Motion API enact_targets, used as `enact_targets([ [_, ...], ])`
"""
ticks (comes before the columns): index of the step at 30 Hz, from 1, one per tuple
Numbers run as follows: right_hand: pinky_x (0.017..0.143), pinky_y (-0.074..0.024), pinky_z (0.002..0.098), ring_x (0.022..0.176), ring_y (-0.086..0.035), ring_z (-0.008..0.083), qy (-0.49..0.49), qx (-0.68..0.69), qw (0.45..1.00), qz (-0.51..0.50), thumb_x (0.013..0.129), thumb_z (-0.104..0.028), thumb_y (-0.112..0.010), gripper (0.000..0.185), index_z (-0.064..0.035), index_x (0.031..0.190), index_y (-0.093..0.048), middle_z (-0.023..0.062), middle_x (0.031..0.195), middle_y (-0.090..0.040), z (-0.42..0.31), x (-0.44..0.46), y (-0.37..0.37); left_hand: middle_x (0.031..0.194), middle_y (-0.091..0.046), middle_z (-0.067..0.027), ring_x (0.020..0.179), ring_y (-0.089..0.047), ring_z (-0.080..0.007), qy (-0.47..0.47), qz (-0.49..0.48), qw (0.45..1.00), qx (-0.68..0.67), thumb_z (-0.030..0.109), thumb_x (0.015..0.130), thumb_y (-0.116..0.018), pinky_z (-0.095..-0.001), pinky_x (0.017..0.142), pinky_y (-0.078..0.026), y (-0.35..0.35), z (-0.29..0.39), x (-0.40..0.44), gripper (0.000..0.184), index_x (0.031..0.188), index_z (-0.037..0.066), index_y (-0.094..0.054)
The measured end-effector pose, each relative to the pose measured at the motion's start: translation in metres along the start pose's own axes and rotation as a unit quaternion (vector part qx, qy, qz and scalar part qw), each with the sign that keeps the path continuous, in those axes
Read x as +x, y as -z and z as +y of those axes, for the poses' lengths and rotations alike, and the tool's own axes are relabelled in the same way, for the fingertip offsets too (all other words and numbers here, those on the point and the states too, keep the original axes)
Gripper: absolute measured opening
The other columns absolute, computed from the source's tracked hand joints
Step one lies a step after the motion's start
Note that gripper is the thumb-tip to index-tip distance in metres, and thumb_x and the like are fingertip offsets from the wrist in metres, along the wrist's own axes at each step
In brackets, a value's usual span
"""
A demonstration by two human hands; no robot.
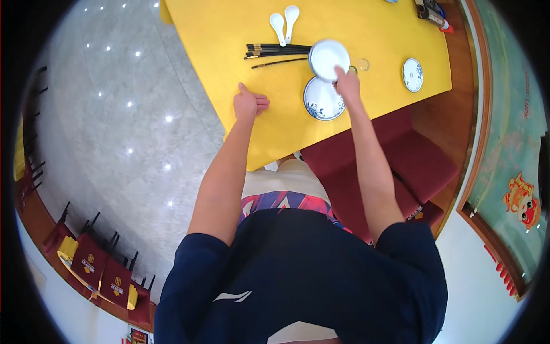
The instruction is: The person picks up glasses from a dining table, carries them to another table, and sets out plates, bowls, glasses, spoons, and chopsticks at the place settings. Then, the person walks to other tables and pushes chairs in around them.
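Note:
My right hand (348,85) grips the rim of a white bowl (329,59). The bowl partly covers a plate (322,103) with a blue floral rim, and I cannot tell whether the two touch. To the left, my left hand (252,104) is empty over the yellow tablecloth (275,135), with its thumb apart from the fingers. Several black chopsticks (275,53) with gold bands lie beyond it, their right ends close to the bowl. Two white spoons (284,27) rest above the chopsticks.
A small clear glass (364,65) stands right of the bowl. Farther right is another blue-rimmed plate (412,75). Dark bottle-like items (431,16) stand at the far right corner. Maroon chairs (366,166) are pushed against the table's near side.

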State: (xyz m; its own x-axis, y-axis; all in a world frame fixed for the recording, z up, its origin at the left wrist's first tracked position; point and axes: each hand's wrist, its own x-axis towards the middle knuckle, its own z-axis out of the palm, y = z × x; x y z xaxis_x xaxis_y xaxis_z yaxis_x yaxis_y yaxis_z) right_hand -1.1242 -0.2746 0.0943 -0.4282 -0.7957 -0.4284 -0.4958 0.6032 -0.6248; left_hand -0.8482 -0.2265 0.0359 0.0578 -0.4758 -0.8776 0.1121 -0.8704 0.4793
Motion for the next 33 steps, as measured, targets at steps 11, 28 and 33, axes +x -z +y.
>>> enact_targets([
  [11,0.065,-0.0506,0.0398,0.062,-0.065,0.0322,-0.093,0.099,0.99,0.022,0.09,-0.037,-0.048,0.052,0.0092,0.073,-0.063,0.0184,0.06,-0.063,0.115,-0.072,-0.018,0.083,-0.072,-0.0149,0.069,-0.069,-0.0222,0.016,0.003,0.999,0.043,0.054,0.096,-0.003,-0.0324,0.058,-0.049,-0.006,-0.002,0.005,0.087,0.088,-0.003,-0.068],
  [28,0.077,-0.0513,0.0467,0.086,-0.064,0.0427,-0.067,-0.11,0.991,-0.027,0.087,-0.045,-0.052,0.054,0.0073,0.085,-0.066,0.0287,0.087,-0.065,0.11,-0.044,0.009,0.08,-0.071,-0.0164,0.064,-0.068,-0.0231,0.0,0.043,0.998,0.045,0.055,0.096,-0.006,-0.0311,0.053,-0.049,-0.009,-0.009,0.013,0.087,0.087,-0.005,-0.068],
  [33,0.076,-0.0522,0.0476,0.085,-0.065,0.042,-0.027,-0.211,0.975,-0.055,0.086,-0.045,-0.053,0.053,0.0063,0.087,-0.067,0.0274,0.086,-0.066,0.09,-0.05,0.027,0.079,-0.071,-0.0157,0.063,-0.067,-0.0228,-0.001,0.057,0.998,0.032,0.056,0.096,-0.009,-0.0317,0.052,-0.048,-0.008,-0.014,0.021,0.085,0.088,-0.006,-0.067],
])
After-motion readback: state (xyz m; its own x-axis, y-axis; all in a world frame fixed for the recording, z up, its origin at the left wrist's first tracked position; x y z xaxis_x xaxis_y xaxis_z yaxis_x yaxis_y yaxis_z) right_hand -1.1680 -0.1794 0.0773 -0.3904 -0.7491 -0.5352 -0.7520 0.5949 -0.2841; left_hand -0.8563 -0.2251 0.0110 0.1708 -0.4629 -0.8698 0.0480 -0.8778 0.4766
